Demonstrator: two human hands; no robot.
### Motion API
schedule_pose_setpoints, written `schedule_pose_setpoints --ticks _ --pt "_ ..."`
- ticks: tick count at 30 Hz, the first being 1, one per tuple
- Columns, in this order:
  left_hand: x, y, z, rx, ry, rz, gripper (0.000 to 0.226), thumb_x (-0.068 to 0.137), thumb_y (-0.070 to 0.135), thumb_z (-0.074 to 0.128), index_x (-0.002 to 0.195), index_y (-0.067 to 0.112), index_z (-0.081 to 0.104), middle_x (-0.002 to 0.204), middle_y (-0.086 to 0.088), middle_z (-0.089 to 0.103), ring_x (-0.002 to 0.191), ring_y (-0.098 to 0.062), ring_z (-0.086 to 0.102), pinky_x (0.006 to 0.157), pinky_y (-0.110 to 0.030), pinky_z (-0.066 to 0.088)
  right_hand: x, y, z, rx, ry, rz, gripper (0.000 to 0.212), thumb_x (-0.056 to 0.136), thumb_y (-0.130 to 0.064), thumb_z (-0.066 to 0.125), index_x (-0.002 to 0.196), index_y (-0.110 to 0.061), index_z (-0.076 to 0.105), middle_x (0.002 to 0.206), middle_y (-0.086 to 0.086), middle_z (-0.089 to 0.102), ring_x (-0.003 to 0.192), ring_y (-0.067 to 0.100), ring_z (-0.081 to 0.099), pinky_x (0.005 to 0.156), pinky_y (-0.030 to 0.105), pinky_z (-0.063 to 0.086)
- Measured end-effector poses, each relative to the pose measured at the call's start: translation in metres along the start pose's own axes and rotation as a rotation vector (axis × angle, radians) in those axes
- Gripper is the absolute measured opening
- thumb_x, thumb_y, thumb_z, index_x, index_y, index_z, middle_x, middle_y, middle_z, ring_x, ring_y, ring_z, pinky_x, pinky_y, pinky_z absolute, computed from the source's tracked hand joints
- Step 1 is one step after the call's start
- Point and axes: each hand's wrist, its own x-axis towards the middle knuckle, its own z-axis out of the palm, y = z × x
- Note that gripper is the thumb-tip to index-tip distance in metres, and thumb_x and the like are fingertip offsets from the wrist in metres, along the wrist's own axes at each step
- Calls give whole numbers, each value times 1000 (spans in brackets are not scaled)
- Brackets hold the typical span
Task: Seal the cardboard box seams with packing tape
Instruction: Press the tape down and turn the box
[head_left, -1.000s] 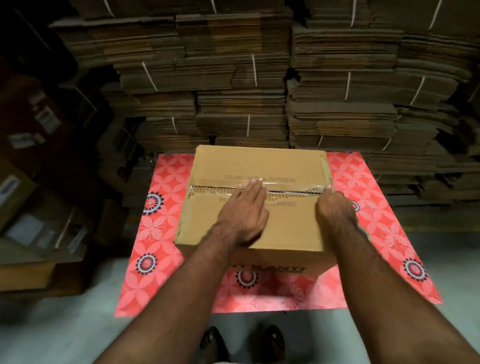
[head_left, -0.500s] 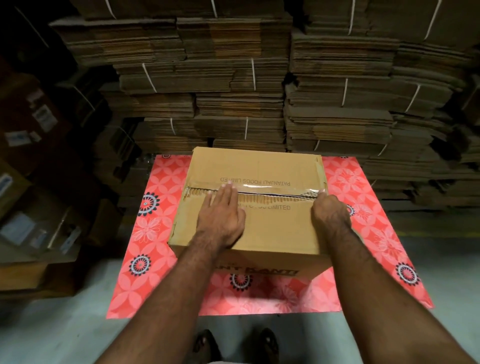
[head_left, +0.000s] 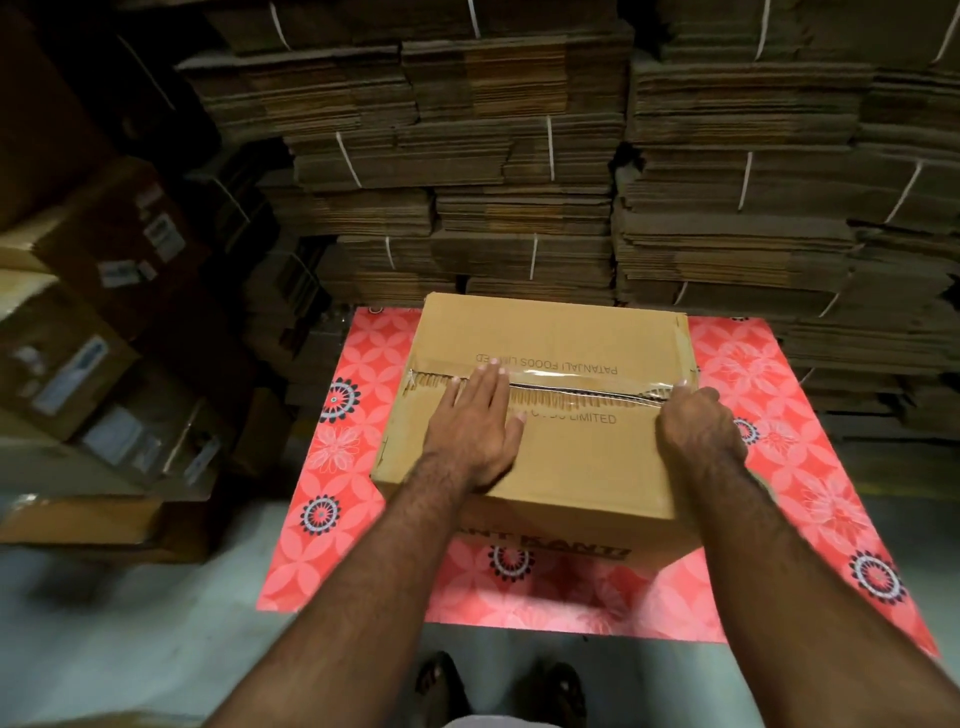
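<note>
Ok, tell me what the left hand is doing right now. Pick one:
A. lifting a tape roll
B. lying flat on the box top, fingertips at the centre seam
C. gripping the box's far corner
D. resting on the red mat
B: the left hand lies palm-down on the cardboard box, with its fingers reaching the taped centre seam.

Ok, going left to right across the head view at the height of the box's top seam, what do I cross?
Stacked labelled cartons → red patterned mat → left hand flat on the cardboard box → clear tape along the seam → right hand at the box's right end → mat again.
</note>
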Motion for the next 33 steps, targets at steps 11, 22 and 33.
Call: schedule_pose_setpoints --ticks 11,22,33 --pt "3 -24 -4 -31 49 -488 78 100 57 5 157 2 -1 165 -19 -10 154 -30 -9 125 -46 -1 2 0 7 -138 19 -94 48 106 -38 22 124 -1 48 111 21 54 102 38 57 88 52 49" --pt "30 -49 -43 -368 75 -738 46 107 38 37 132 1 48 107 -11 57 91 -26 53 63 -35 44 11 3 12 -170 18 -122 54 105 -45 19 119 -5 52 95 13 49 83 31 51 65 42 46" --pt "18 -75 -27 -570 256 -636 52 107 39 34 121 -4 60 118 -29 62 93 -34 53 76 -36 36 0 -6 -2 101 78 -3 61 99 -59 32 122 -6 51 112 19 61 102 39 60 80 43 47"
